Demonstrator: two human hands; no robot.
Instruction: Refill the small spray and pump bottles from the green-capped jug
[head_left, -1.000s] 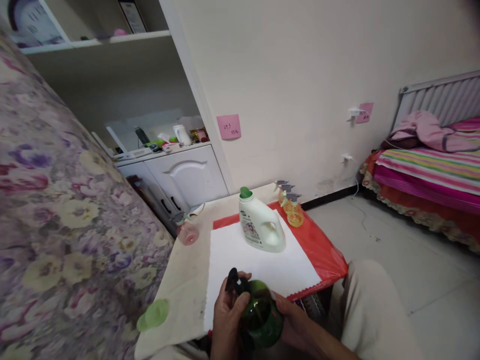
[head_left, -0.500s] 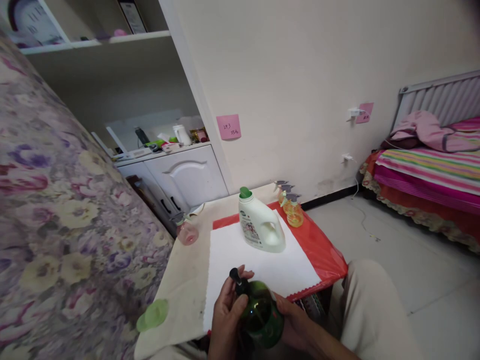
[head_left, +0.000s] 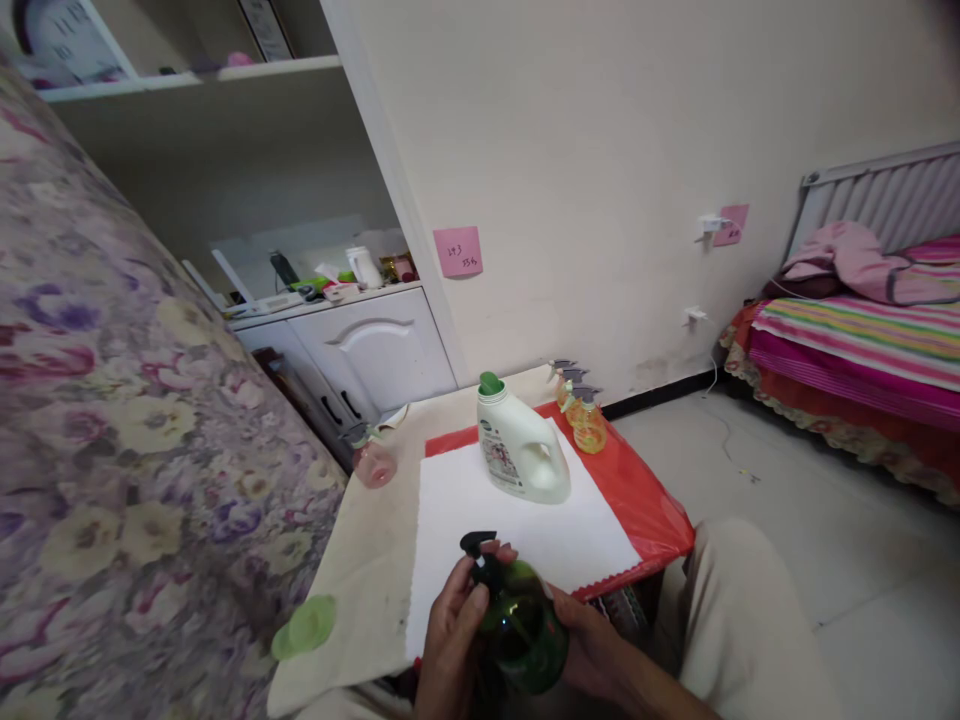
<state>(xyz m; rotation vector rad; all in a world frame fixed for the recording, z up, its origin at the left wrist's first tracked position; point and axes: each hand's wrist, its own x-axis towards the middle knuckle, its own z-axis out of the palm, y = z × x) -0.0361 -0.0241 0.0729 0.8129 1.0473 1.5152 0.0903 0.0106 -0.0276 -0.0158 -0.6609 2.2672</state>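
A round green bottle (head_left: pixel 525 628) with a black pump top (head_left: pixel 478 548) is held over the near edge of the small table (head_left: pixel 367 560). My left hand (head_left: pixel 450 640) wraps its neck just under the pump, fingers closed around it. My right hand (head_left: pixel 589 650) cups the bottle's body from the right. Farther back on a white sheet (head_left: pixel 465 510) stands a white jug with a green cap (head_left: pixel 520 445).
Two orange spray bottles (head_left: pixel 585 415) stand at the table's far right on a red cover (head_left: pixel 645 500). A pink bottle (head_left: pixel 373 460) and a light green lid (head_left: pixel 304 628) lie on the left. A flowered sofa (head_left: pixel 127 420) flanks the left, a bed (head_left: pixel 862 340) the right.
The black pump top has turned in my left hand, from pointing left and up to lying flatter. The bottle stays in both hands at the same place.
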